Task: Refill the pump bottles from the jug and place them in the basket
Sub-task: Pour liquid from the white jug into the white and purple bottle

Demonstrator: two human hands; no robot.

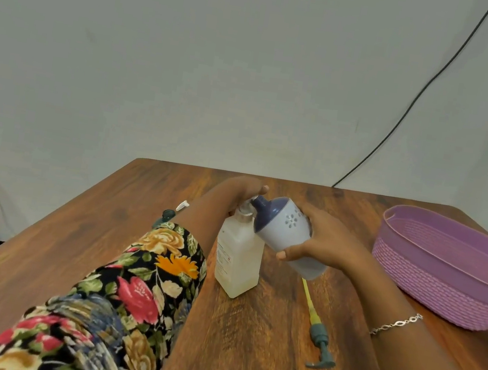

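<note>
Bottle [238, 257], white and upright near the middle of the bench [243, 349], has its neck held by the left hand [246, 190]. The fingers are curled about the neck, likely to keep the bottle from tipping while it fills. The right hand [322, 244] is clamped round the jug [286, 232], tilted so its dark spout meets the bottle's mouth; no stream shows. The pump [319, 338] with its yellow tube lies flat at the bottle's five o'clock, set aside so the mouth is free. A second dark pump [165, 216] peeks out at ten o'clock, half hidden by the flowered sleeve [139, 280]. The purple basket [430, 285] waits at three o'clock, no bottle showing in it.
</note>
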